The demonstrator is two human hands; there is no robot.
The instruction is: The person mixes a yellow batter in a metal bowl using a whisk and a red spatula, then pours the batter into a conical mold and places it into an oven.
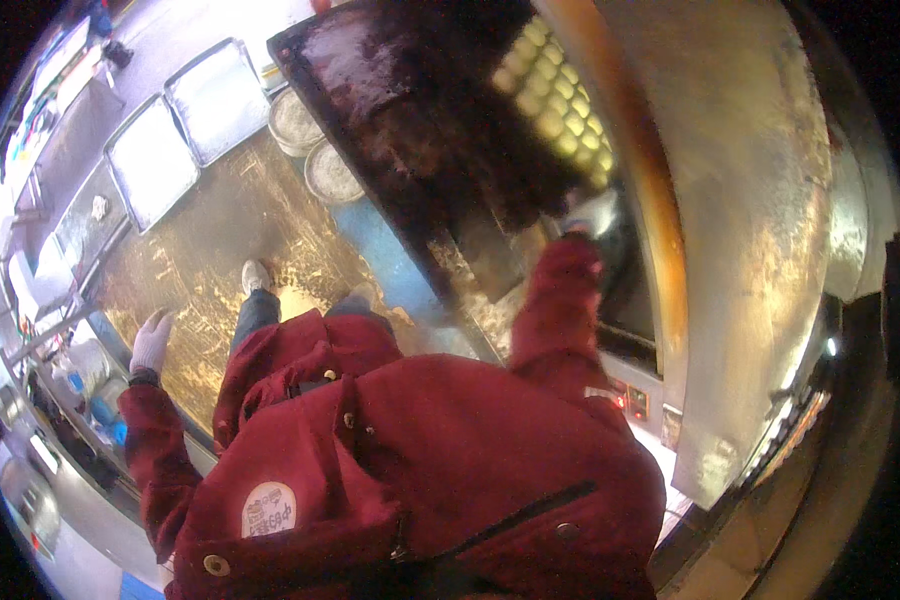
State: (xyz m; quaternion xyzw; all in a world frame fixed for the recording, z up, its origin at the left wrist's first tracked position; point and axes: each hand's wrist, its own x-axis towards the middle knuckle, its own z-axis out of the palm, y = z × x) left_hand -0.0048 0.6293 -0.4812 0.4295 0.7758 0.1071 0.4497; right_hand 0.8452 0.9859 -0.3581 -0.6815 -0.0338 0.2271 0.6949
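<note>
My left hand [151, 343], in a white knit glove, hangs out to the left with its fingers somewhat apart and nothing in it. On the other side, my right arm reaches forward to the mouth of a metal oven [742, 225]. Only a blurred pale part of my right hand [594, 214] shows past the red sleeve, so its grip is unclear. Just beyond it, several rows of round pale buns [559, 97] glow under a yellowish light. A wide, dark, scorched metal surface [412, 142] extends left from the buns; whether it is a door or a tray cannot be told.
Two rectangular metal trays [152, 161] lie side by side at the upper left. Two round containers with pale, floury-looking tops [334, 172] stand by the dark surface. Worn brown floor [210, 202] lies around my feet. A cluttered metal shelf [82, 390] runs along the left.
</note>
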